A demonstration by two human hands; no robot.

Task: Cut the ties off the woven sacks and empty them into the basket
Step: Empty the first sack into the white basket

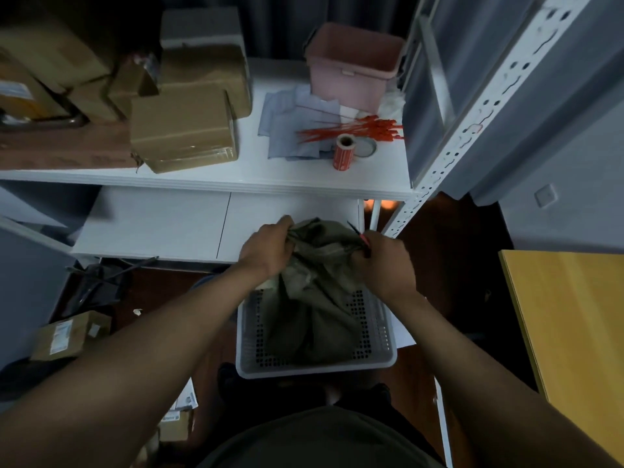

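Woven sack: standing in basket; left hand and right hand are gripping its neck. Next: tipping contents out.

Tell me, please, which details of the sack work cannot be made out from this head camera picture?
- Head view: the woven sack hides its own contents and much of the basket floor.
- The right hand covers its tool; only a dark tip with some red shows.
- The left hand curls over the sack's neck, hiding any tie.
- Dim light blurs the weave.
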